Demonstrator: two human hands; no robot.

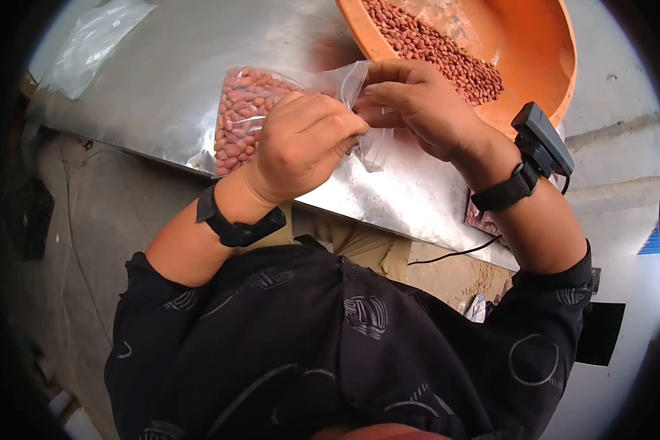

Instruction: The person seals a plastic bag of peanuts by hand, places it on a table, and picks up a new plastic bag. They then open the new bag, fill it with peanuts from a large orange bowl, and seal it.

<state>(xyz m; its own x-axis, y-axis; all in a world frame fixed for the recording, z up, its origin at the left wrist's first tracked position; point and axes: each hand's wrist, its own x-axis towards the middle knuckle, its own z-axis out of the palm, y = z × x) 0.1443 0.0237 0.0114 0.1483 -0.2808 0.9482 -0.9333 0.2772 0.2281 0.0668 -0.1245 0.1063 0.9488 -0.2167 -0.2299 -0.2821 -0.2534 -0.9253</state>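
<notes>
A clear plastic bag of reddish peanuts (238, 110) lies on the metal table, its filled part to the left and its gathered top to the right. My left hand (304, 143) is closed on the bag's gathered plastic, thumb and fingers pressed together. Close beside it, my right hand (418, 106) pinches the top of the bag between bent fingers. Loose plastic hangs below and between the two hands. Just behind my right hand is an orange basin (532, 55) with loose peanuts (447, 59) in it.
Empty clear plastic bags (95, 44) lie at the far left of the metal table (169, 66). Another bag of peanuts (482, 214) is partly hidden beneath my right forearm. A dark cable (455, 256) hangs by the table's near edge.
</notes>
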